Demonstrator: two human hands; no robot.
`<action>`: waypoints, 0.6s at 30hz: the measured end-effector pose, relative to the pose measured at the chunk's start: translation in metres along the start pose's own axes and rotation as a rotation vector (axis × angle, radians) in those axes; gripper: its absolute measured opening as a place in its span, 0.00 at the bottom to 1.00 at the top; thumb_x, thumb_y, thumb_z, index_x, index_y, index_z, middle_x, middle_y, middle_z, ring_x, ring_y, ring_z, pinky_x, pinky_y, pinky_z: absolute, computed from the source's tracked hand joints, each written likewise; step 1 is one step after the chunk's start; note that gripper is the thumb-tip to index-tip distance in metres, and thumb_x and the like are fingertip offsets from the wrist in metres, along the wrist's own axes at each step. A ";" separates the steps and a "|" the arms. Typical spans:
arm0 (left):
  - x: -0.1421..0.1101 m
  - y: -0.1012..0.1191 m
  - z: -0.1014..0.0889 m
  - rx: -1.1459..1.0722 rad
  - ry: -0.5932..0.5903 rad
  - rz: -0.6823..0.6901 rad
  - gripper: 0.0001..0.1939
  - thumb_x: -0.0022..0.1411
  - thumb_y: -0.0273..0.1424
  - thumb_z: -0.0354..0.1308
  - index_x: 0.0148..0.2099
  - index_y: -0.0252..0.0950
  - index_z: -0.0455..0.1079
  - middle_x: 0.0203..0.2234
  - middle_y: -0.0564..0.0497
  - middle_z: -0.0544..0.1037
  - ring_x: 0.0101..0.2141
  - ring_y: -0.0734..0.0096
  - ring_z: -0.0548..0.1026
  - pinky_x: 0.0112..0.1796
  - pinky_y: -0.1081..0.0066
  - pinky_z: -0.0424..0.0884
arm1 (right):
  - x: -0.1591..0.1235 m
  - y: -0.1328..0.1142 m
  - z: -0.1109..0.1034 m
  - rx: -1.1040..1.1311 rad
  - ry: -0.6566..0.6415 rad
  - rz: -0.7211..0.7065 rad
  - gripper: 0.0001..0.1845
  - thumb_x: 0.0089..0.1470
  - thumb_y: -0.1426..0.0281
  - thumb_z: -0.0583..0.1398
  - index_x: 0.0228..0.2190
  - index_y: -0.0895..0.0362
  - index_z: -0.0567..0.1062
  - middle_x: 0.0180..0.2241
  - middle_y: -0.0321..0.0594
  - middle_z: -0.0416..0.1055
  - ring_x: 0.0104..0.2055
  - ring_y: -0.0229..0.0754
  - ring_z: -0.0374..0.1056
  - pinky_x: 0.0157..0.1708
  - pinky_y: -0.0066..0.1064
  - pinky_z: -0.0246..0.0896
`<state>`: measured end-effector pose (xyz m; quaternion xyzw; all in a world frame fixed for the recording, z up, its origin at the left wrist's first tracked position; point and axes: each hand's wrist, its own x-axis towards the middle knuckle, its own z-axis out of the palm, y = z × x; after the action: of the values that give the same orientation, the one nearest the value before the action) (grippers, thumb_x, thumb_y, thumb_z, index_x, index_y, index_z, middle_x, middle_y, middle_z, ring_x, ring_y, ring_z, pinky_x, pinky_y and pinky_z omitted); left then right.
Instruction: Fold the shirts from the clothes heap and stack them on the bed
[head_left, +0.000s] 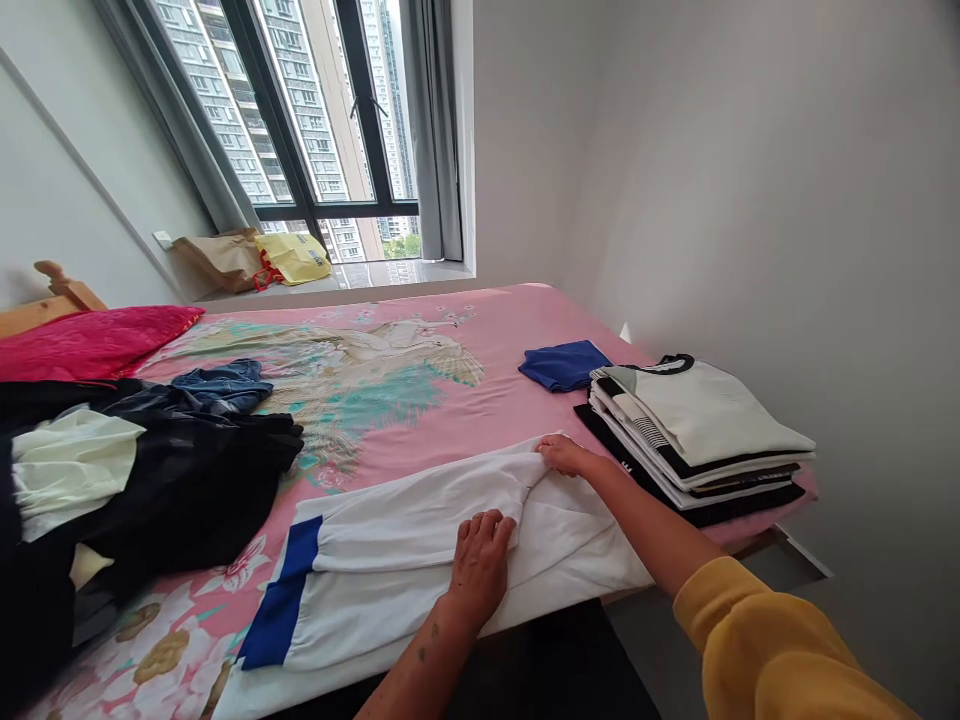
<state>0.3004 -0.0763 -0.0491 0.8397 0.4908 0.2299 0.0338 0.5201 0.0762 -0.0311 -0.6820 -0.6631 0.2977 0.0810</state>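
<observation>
A white garment [397, 530] with a broad blue band at its left end lies spread along the near edge of the bed; its exact kind is unclear. My left hand [480, 560] rests on the middle of it, palm down, with slightly bent fingers on the cloth. At the garment's far right edge, my right hand [562, 455] pinches the fabric between closed fingers. Creases run through the cloth between the two hands. Just beyond my right forearm stands a stack of folded shirts [720, 410], with a folded blue garment [564, 366] behind it.
A heap of dark clothes [202, 480] with a pale cloth [75, 465] on top covers the left side of the pink floral bed sheet [495, 350]. A red pillow [97, 335] lies behind it. Paper bags [225, 260] sit on the windowsill. A wall bounds the right.
</observation>
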 end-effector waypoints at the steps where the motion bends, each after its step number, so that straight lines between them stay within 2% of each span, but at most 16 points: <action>1: 0.004 -0.003 0.004 -0.002 0.004 -0.009 0.23 0.50 0.16 0.48 0.46 0.42 0.67 0.39 0.48 0.72 0.40 0.62 0.68 0.41 0.62 0.63 | 0.003 0.000 -0.002 -0.004 -0.035 0.021 0.13 0.53 0.69 0.51 0.31 0.60 0.74 0.17 0.37 0.68 0.18 0.36 0.62 0.24 0.27 0.55; 3: 0.008 -0.009 0.007 -0.024 0.000 0.012 0.20 0.54 0.18 0.49 0.46 0.43 0.68 0.38 0.48 0.73 0.40 0.63 0.68 0.40 0.62 0.63 | 0.009 0.000 -0.005 -0.012 -0.066 0.043 0.11 0.51 0.68 0.53 0.27 0.61 0.73 0.15 0.37 0.66 0.16 0.36 0.60 0.23 0.27 0.55; 5: 0.008 -0.014 0.007 -0.059 -0.002 0.067 0.17 0.58 0.23 0.50 0.46 0.45 0.69 0.39 0.48 0.74 0.40 0.64 0.69 0.40 0.62 0.63 | 0.014 0.000 -0.007 -0.015 -0.039 0.039 0.11 0.52 0.68 0.53 0.29 0.61 0.73 0.18 0.39 0.68 0.17 0.36 0.62 0.24 0.27 0.55; 10: -0.002 -0.017 0.002 -0.115 -0.027 0.124 0.16 0.61 0.27 0.49 0.49 0.46 0.69 0.42 0.48 0.74 0.42 0.63 0.70 0.42 0.62 0.64 | 0.016 -0.001 -0.005 -0.036 0.155 0.008 0.10 0.52 0.69 0.54 0.35 0.58 0.71 0.34 0.44 0.73 0.34 0.40 0.68 0.32 0.27 0.55; 14: -0.005 -0.018 -0.004 -0.215 -0.018 0.101 0.15 0.60 0.31 0.51 0.50 0.43 0.69 0.44 0.46 0.73 0.44 0.62 0.70 0.44 0.61 0.66 | -0.002 -0.002 0.003 -0.028 0.315 0.002 0.13 0.56 0.67 0.51 0.42 0.56 0.68 0.36 0.43 0.72 0.37 0.42 0.67 0.34 0.28 0.53; 18: 0.002 -0.026 -0.004 -0.258 0.075 0.045 0.17 0.63 0.27 0.43 0.50 0.43 0.68 0.45 0.47 0.74 0.48 0.65 0.69 0.49 0.62 0.65 | -0.026 0.005 0.009 -0.008 0.419 -0.086 0.14 0.60 0.64 0.46 0.42 0.53 0.67 0.37 0.38 0.71 0.38 0.38 0.66 0.34 0.26 0.53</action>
<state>0.2788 -0.0618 -0.0525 0.8301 0.4390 0.3230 0.1181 0.5215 0.0482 -0.0331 -0.7004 -0.6615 0.1428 0.2269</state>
